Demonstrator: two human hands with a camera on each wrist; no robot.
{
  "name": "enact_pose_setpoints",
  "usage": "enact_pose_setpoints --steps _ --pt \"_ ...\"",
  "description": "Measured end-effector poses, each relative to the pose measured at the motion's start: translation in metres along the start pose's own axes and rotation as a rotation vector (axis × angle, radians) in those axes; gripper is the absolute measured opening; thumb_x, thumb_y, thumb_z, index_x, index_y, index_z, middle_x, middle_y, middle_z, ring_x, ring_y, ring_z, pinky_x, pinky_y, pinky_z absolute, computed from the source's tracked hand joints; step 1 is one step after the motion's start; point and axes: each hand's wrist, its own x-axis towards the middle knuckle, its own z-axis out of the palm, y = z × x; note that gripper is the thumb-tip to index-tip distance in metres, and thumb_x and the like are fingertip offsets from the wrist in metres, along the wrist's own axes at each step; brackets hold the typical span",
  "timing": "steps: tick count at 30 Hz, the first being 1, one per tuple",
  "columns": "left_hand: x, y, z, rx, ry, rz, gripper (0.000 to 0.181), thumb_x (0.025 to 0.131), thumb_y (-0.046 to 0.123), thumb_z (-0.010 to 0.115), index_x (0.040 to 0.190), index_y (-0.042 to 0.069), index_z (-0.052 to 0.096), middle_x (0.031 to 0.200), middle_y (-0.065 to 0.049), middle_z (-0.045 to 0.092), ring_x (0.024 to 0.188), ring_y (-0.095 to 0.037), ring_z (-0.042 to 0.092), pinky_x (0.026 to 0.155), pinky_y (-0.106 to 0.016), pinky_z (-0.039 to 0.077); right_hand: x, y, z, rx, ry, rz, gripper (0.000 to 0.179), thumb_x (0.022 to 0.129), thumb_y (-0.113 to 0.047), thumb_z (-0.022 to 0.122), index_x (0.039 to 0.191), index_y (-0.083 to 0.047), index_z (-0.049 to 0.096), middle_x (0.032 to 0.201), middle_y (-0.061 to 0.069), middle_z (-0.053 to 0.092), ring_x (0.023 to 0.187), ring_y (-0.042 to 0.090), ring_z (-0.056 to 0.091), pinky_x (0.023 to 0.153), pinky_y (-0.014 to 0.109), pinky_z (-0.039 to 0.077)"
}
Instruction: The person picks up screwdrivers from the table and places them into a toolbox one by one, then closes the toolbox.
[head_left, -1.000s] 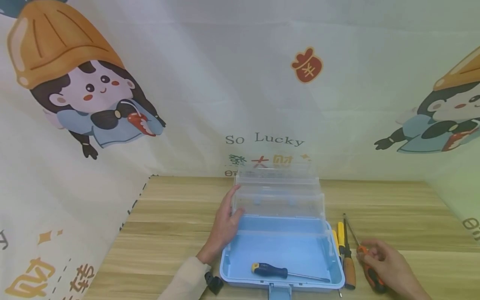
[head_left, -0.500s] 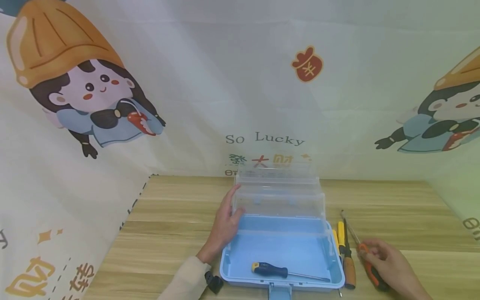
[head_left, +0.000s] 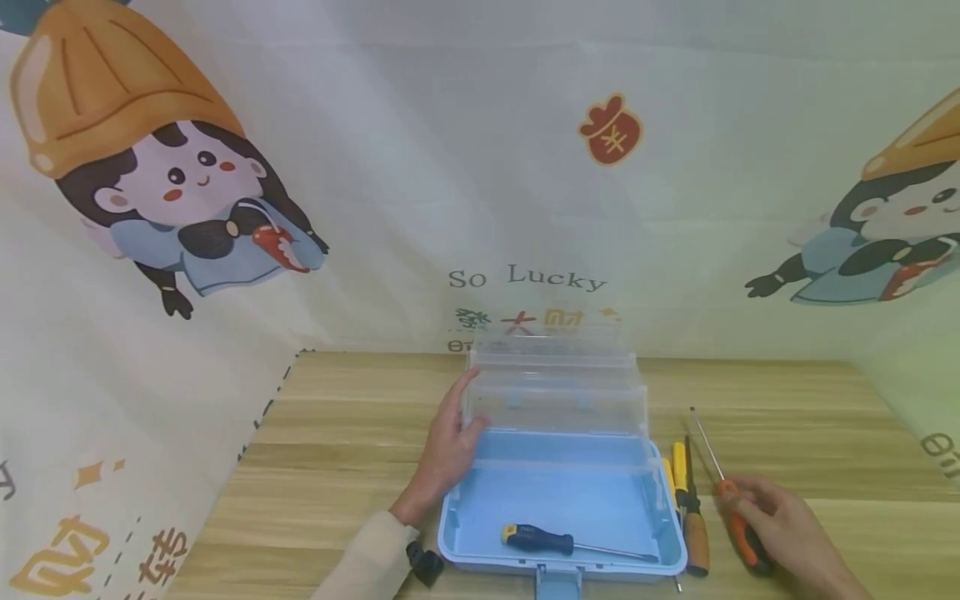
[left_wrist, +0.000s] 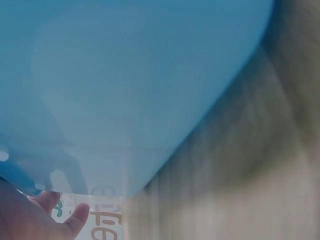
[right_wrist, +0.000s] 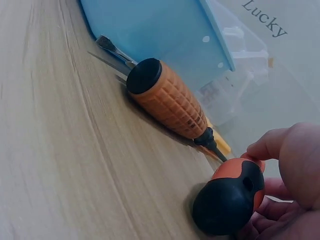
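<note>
In the head view, a light blue toolbox (head_left: 562, 508) stands with its clear tiered trays (head_left: 558, 408) raised at the back. My left hand (head_left: 448, 446) grips the left side of those trays, thumb toward the front; its fingertips show low in the left wrist view. Inside the box lies a dark blue screwdriver (head_left: 536, 538) with a yellow handle end. Right of the box, my right hand (head_left: 780, 525) pinches an orange-and-black screwdriver (head_left: 742, 537) by its handle, the shaft pointing away from me. The right wrist view shows the handle's black end (right_wrist: 222, 207) close up.
Between box and right hand lie a screwdriver with an orange-brown handle (head_left: 697, 542) and yellow-handled screwdrivers (head_left: 680, 471). A small black object (head_left: 426, 565) sits by the left sleeve. The box's front latch (head_left: 558, 582) hangs down. A printed cloth (head_left: 375, 167) hangs behind the table.
The tip of the orange-and-black screwdriver has swung slightly right and away, apart from the neighbouring screwdrivers. My left hand keeps its hold on the trays.
</note>
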Motion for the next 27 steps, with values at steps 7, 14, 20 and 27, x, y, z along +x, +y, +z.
enact_pose_setpoints --steps 7,14,20,27 --pt "-0.001 -0.002 -0.001 0.028 0.013 0.025 0.068 0.093 0.007 0.057 0.153 0.030 0.033 0.158 -0.002 0.035 0.133 -0.029 0.048 0.097 -0.049 0.052 0.002 0.001 -0.003 0.021 -0.002 0.025 0.059 0.102 -0.042 0.050 0.136 0.006 0.050 0.117 0.018 0.068 0.106 0.028 0.065 0.084 0.041 0.055" --pt "-0.001 -0.003 -0.001 0.040 -0.002 0.014 0.072 0.091 0.005 0.058 0.153 0.031 0.033 0.155 -0.004 0.038 0.100 -0.027 0.062 0.066 -0.033 0.055 0.003 0.001 -0.005 0.023 -0.005 0.061 0.063 0.101 -0.044 0.051 0.140 0.005 0.047 0.119 0.018 0.067 0.108 0.029 0.063 0.083 0.035 0.052" --pt "0.000 -0.002 -0.005 0.042 -0.038 -0.019 0.078 0.089 0.000 0.059 0.153 0.034 0.031 0.147 -0.010 0.045 0.079 -0.019 0.062 0.058 -0.027 0.052 0.001 0.000 -0.006 0.003 0.002 0.049 0.061 0.102 -0.042 0.051 0.139 0.006 0.047 0.116 0.017 0.068 0.104 0.023 0.063 0.081 0.030 0.049" --pt "-0.002 0.004 -0.011 0.020 -0.098 -0.065 0.081 0.089 -0.003 0.052 0.155 0.037 0.025 0.140 -0.017 0.050 0.073 -0.019 0.060 0.048 -0.024 0.046 0.004 -0.002 -0.006 0.031 -0.022 0.091 0.068 0.101 -0.047 0.049 0.143 0.006 0.042 0.121 0.021 0.065 0.110 0.032 0.062 0.087 0.050 0.052"
